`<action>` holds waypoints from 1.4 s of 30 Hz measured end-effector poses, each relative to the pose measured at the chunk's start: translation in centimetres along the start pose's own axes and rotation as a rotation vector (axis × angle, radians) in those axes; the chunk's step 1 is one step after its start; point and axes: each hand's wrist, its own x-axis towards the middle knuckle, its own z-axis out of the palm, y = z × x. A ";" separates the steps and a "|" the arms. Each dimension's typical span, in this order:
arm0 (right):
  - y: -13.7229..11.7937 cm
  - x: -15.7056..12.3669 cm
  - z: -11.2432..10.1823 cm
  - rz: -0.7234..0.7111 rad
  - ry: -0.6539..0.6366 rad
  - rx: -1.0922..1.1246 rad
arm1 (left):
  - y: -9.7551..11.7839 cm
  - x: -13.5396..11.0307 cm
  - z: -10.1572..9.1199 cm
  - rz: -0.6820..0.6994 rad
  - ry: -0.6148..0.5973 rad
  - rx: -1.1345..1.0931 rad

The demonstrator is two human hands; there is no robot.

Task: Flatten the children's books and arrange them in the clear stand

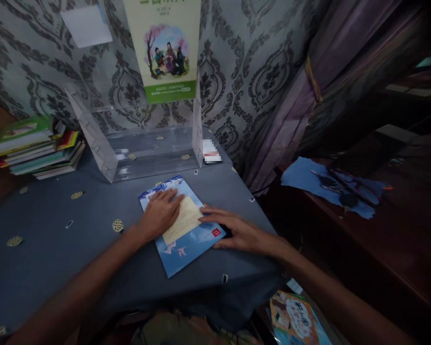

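Observation:
A blue book (190,249) with a pale yellow text panel lies flat and slanted on the cloth-covered table in front of me. My left hand (161,211) rests on the upper left of its cover, palm down with fingers stretched out. At the book's right edge is my right hand (239,232), fingers extended over the cover and thumb apart near the lower right corner. Neither hand appears wrapped around the book. Just beyond it stands a clear acrylic stand (151,160) with upright side panels.
A stack of books (45,148) sits at the left. Behind the stand, a green-and-cream poster (168,57) hangs against the patterned wall. To the right, glasses and small tools lie on a blue cloth (298,177). Another colourful book (298,318) is below the table edge.

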 end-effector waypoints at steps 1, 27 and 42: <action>-0.2 0.4 0.3 0.004 0.002 0.001 | -0.3 -0.1 -0.2 -0.003 0.002 0.000; 2.9 16.5 -0.2 0.092 0.758 0.247 | 2.5 4.8 -2.6 -0.376 -0.220 0.266; 1.8 15.1 -0.2 -0.032 0.745 0.183 | 2.1 4.7 -2.5 -0.336 -0.162 0.292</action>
